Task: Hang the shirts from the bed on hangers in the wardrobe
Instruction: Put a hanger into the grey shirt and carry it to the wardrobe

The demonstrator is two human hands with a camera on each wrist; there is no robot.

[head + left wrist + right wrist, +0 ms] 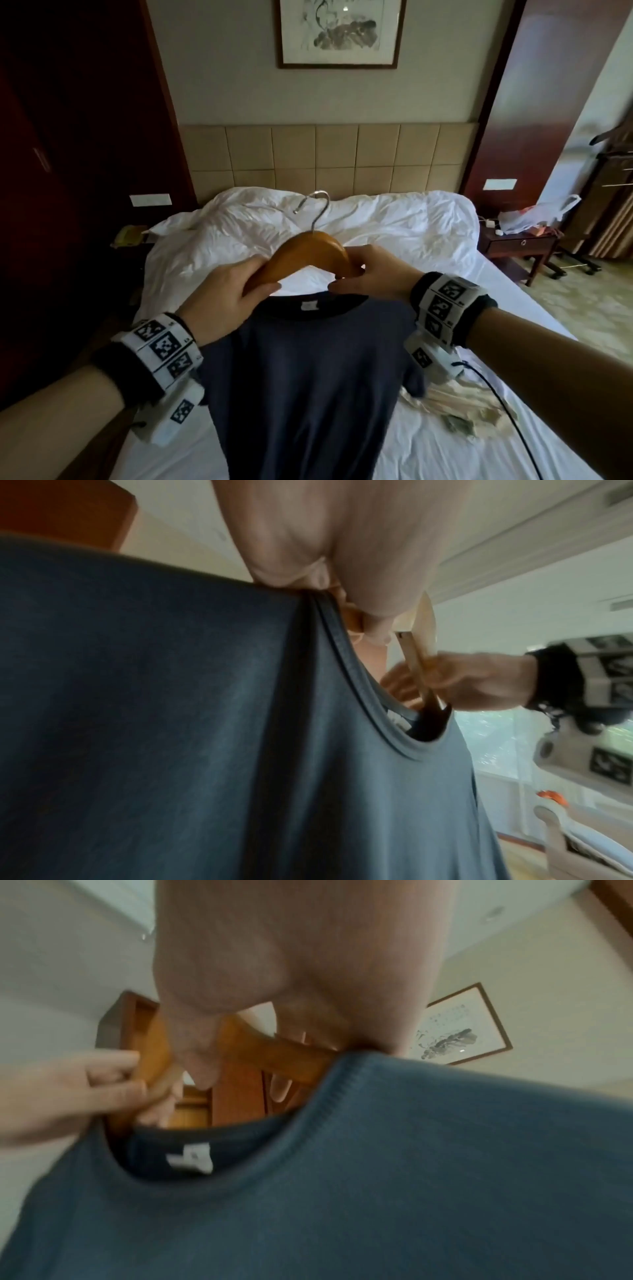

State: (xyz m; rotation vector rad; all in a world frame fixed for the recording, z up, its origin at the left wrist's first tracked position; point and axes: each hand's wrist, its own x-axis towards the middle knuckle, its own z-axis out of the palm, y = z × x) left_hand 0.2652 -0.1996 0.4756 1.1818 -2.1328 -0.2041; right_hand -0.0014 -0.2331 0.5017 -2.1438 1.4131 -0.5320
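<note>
A dark blue T-shirt (308,377) hangs in front of me over the bed, its collar around the arms of a wooden hanger (308,253) with a metal hook (317,205). My left hand (229,291) grips the hanger's left arm at the shirt's shoulder. My right hand (366,274) pinches the hanger's right arm together with the collar. In the right wrist view the hanger (246,1053) goes down into the neck opening above a white label (190,1160). The left wrist view shows the blue shirt (171,723) and the right hand (455,680) on the hanger.
A pale garment (455,407) lies crumpled on the white bed (428,246) to the right of the shirt. A nightstand (517,245) with a plastic bag stands at the right, dark wooden panelling (68,171) at the left. A cable (507,404) trails from my right wrist.
</note>
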